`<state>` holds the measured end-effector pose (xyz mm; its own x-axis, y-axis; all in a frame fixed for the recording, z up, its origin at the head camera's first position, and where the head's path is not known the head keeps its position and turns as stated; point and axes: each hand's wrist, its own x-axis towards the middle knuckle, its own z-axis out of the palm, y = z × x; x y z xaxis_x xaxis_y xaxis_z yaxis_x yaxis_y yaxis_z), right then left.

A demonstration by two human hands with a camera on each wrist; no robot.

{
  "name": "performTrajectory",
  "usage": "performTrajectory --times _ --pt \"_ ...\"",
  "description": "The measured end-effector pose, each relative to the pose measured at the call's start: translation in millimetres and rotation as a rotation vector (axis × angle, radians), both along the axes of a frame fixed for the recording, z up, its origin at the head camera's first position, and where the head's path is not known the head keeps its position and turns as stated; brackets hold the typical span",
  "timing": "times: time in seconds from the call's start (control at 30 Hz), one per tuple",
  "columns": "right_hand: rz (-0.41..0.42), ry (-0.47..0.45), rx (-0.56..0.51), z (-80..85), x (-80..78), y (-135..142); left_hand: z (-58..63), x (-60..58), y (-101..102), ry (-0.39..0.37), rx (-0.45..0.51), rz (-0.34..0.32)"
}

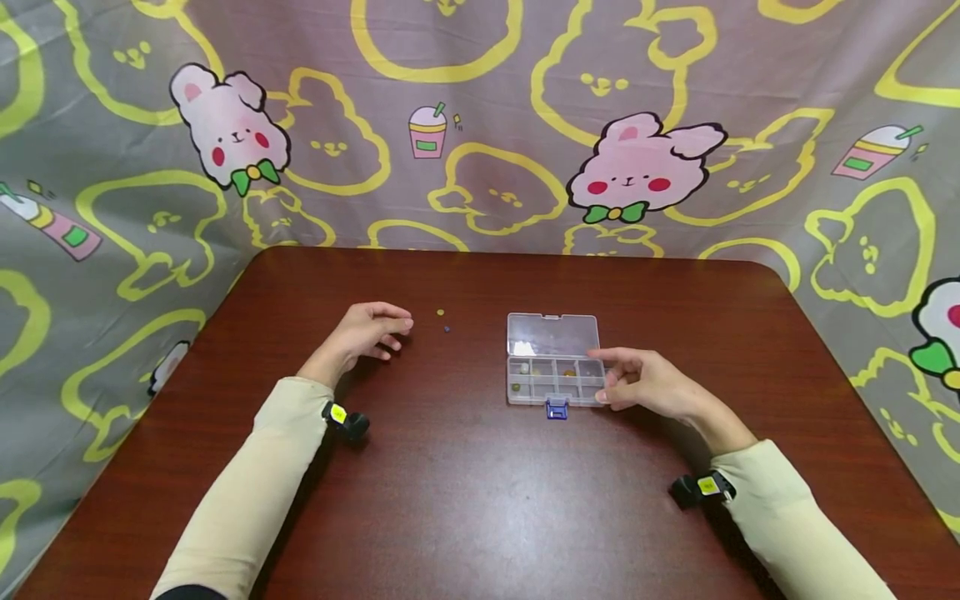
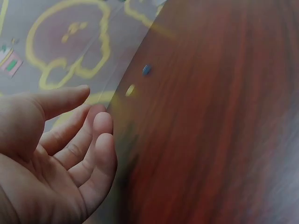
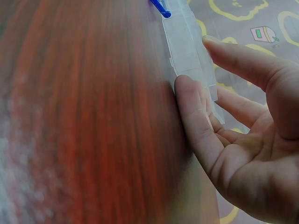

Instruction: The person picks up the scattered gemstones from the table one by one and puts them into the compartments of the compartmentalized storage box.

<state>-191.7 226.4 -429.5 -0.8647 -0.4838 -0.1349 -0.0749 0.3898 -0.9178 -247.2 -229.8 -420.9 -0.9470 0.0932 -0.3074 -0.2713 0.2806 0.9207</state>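
A clear plastic compartment box (image 1: 555, 398) lies on the table with its lid (image 1: 552, 335) folded back and its blue latch (image 1: 557, 410) at the front. Several small pieces sit in its compartments, including an orange one (image 1: 569, 374) and a green one (image 1: 515, 387). My right hand (image 1: 652, 385) holds the box's right end, fingers by the hinge and thumb near the front corner. Left of the box lie a small yellow piece (image 1: 440, 312) and a small blue piece (image 2: 146, 70). Beside them, my left hand (image 1: 367, 329) hangs with loosely bent fingers, holding nothing.
The brown wooden table (image 1: 450, 500) has a shiny top. Behind it and along its sides hangs a grey cloth (image 1: 495, 108) with yellow outlines and rabbit faces. Each wrist carries a black strapped camera, such as the left one (image 1: 356, 427).
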Motion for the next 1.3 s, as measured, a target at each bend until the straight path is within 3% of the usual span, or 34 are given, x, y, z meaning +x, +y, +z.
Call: performTrajectory --times 0.23,0.37,0.7,1.3 --pt "-0.008 -0.015 0.014 -0.2 -0.2 -1 4.1 -9.7 -25 -0.012 -0.019 0.100" --pt "-0.014 -0.020 0.025 -0.4 -0.1 -1 3.8 -15.5 -31 -0.009 -0.021 0.120" --pt "-0.004 -0.011 0.000 -0.8 0.1 0 1.7 -26.8 -28 0.006 -0.082 0.120" --pt "-0.011 -0.034 0.017 -1.1 -1.2 -1 2.2 -33.7 -20 0.065 -0.322 0.097"
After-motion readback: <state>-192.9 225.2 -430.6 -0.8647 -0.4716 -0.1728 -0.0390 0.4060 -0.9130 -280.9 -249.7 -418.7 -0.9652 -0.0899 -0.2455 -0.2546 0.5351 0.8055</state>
